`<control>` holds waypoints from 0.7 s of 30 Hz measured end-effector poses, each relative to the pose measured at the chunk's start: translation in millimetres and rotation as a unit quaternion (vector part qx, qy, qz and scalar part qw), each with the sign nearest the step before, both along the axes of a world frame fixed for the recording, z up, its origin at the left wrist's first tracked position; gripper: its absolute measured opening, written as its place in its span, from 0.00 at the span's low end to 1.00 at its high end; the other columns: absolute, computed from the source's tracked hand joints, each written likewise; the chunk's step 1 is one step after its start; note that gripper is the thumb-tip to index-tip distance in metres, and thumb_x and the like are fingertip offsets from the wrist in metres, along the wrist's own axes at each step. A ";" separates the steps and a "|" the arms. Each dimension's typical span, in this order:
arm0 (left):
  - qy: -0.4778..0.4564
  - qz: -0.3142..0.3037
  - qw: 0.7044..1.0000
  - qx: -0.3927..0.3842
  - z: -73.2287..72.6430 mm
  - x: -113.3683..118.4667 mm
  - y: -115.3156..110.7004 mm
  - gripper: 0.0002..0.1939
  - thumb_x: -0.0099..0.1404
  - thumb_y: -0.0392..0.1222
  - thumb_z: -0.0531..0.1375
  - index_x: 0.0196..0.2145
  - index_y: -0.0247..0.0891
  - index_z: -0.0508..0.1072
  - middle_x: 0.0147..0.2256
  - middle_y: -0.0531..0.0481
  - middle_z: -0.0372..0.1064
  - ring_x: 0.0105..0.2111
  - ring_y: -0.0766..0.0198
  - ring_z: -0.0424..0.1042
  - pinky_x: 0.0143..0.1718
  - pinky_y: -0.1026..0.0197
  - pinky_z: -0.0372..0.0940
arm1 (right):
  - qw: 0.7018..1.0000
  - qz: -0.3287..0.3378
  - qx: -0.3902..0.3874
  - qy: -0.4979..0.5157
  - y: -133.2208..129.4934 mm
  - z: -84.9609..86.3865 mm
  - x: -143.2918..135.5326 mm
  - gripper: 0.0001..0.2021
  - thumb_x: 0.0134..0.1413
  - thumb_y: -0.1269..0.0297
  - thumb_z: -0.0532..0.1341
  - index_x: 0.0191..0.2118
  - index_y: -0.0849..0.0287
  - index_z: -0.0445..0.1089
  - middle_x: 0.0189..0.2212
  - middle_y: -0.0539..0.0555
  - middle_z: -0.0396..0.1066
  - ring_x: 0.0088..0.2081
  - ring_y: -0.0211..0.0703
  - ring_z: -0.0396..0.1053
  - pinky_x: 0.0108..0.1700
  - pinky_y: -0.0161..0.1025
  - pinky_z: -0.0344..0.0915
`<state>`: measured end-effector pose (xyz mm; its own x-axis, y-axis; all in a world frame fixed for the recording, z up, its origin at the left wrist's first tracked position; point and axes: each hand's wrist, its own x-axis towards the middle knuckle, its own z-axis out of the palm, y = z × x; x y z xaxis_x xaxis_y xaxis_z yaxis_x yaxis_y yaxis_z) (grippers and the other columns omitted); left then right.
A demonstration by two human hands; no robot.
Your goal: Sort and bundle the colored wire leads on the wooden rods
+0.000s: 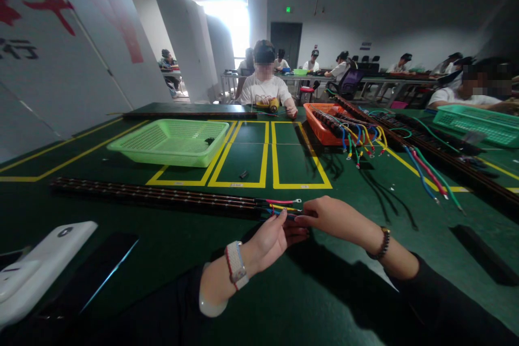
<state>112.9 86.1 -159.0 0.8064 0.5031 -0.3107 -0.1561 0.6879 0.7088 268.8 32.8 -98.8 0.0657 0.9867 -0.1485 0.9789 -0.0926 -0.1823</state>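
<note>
Several bars [162, 194] are lying on the table [174, 243], likely stiff; left hand [270, 240] and right hand [336, 219] are pinching their wires [279, 203], probably flexible, inviting a hold behind the lugs [298, 201].

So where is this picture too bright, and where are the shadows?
In the head view, the window glares white, washing out detail; in the same head view, a dark shadow spreads across the table below the right hand, and thin ones fall below the hanging wires.
</note>
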 end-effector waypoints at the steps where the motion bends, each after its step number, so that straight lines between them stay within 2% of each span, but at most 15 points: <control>1: -0.002 -0.001 1.000 0.001 0.1 -0.3 -0.2 0.17 0.61 0.52 0.50 0.40 0.37 0.65 0.38 0.48 0.70 0.36 0.67 0.73 0.45 0.61 0.66 | 1.000 -0.001 0.002 -0.005 0.2 -0.9 -0.4 0.24 0.55 0.44 0.48 0.32 0.60 0.71 0.27 0.50 0.66 0.21 0.20 0.44 0.27 0.26 0.38; 7: 0.003 0.007 1.000 -0.005 2.0 0.4 -0.6 0.18 0.60 0.52 0.51 0.37 0.34 0.67 0.37 0.46 0.70 0.35 0.68 0.72 0.46 0.61 0.66 | 0.999 -0.001 0.010 -0.038 0.0 -6.9 -2.2 0.23 0.56 0.46 0.47 0.37 0.58 0.70 0.29 0.51 0.67 0.22 0.20 0.42 0.29 0.25 0.39; 13: -0.004 0.023 1.000 -0.008 2.7 0.4 0.2 0.17 0.60 0.53 0.53 0.37 0.36 0.67 0.36 0.48 0.71 0.37 0.67 0.72 0.46 0.62 0.66 | 0.999 -0.002 -0.006 -0.054 0.8 -10.0 -5.6 0.22 0.58 0.49 0.45 0.36 0.58 0.71 0.30 0.52 0.68 0.24 0.22 0.51 0.31 0.25 0.43; 17: -0.009 0.022 1.000 0.003 3.3 -1.0 -0.4 0.18 0.60 0.54 0.53 0.38 0.35 0.67 0.40 0.45 0.71 0.39 0.67 0.72 0.46 0.61 0.66 | 0.997 -0.021 -0.001 -0.076 2.4 -6.7 -8.1 0.22 0.58 0.50 0.45 0.35 0.57 0.72 0.31 0.53 0.68 0.27 0.25 0.58 0.32 0.26 0.45; 21: -0.009 -0.001 1.000 0.002 3.8 -2.6 -1.0 0.20 0.60 0.54 0.51 0.39 0.34 0.67 0.38 0.44 0.71 0.37 0.66 0.72 0.45 0.60 0.65 | 0.994 -0.044 0.025 -0.101 3.9 -4.5 -8.7 0.22 0.59 0.50 0.45 0.36 0.57 0.72 0.33 0.54 0.69 0.31 0.28 0.63 0.34 0.27 0.49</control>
